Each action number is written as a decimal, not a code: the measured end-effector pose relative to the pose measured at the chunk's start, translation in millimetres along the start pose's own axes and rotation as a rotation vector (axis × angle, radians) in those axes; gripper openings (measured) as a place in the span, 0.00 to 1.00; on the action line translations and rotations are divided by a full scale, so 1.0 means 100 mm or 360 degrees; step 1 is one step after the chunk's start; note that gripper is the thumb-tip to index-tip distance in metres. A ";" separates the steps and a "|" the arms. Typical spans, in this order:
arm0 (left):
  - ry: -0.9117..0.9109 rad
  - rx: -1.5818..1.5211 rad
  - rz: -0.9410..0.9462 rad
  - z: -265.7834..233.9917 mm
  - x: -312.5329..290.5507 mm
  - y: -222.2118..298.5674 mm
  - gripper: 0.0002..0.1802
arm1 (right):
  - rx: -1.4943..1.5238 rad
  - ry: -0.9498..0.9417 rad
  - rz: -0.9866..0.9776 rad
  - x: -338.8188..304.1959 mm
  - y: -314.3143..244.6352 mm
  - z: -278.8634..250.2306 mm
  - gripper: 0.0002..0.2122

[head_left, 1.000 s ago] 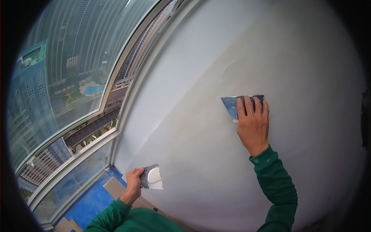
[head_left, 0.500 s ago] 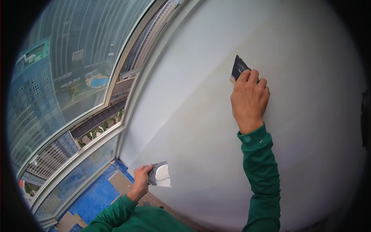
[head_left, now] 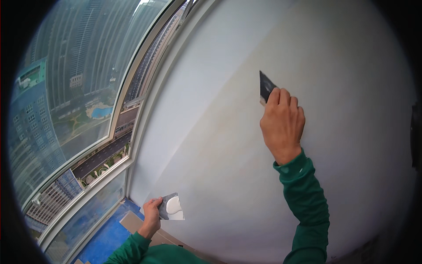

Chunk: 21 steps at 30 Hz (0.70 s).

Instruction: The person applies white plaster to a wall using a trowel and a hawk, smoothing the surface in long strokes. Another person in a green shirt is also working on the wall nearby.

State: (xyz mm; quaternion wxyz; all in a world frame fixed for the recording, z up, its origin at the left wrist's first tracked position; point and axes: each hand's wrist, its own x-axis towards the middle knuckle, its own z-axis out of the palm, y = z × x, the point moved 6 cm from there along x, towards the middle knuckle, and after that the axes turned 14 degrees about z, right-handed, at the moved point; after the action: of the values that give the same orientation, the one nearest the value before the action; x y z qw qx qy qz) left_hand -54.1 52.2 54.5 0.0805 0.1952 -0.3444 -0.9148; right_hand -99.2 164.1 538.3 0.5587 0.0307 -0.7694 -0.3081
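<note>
My right hand (head_left: pixel 283 123) is closed around a dark putty knife (head_left: pixel 266 86), held up against the pale wall (head_left: pixel 220 154). The blade slants, its pointed corner up, and its handle is hidden in my fingers. Low on the left, my left hand (head_left: pixel 151 216) grips a flat grey metal plate (head_left: pixel 166 213) by its edge, thumb on top. A smooth blob of white putty (head_left: pixel 174 206) lies on that plate. A slanting line parts a whiter strip of wall near the window from a slightly darker area.
A tall window (head_left: pixel 110 132) with a pale frame runs along the left; high-rises, a road and a pool show far below. Blue sheeting (head_left: pixel 103 235) and brown board (head_left: pixel 130 222) cover the floor at lower left. Something dark (head_left: pixel 415 136) juts in at the right rim.
The putty knife and my right hand have moved slightly down and left in the picture. My left hand with the plate appears further left and lower; the whole view has shifted too.
</note>
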 end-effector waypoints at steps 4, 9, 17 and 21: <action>-0.0111 0.0049 -0.0059 -0.04 0.07 -0.21 0.08 | -0.0316 0.0273 0.0016 0.67 0.15 0.18 0.11; -0.0086 0.0069 -0.0077 -0.08 0.09 -0.32 0.09 | -0.0626 0.0464 0.0027 0.35 -0.18 0.71 0.12; -0.0028 0.0006 0.0071 -0.10 0.10 -0.09 0.08 | -0.0042 -0.0274 -0.0004 0.03 -0.03 0.37 0.09; -0.0100 0.0012 -0.0010 -0.03 0.11 -0.18 0.08 | -0.0184 -0.0132 0.0217 0.97 0.41 -0.04 0.07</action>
State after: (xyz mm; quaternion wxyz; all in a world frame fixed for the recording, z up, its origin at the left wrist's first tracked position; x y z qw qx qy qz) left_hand -62.9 60.9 36.9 0.0662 0.1676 -0.3495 -0.9194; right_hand -119.9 157.0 641.5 0.5469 -0.0668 -0.7731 -0.3144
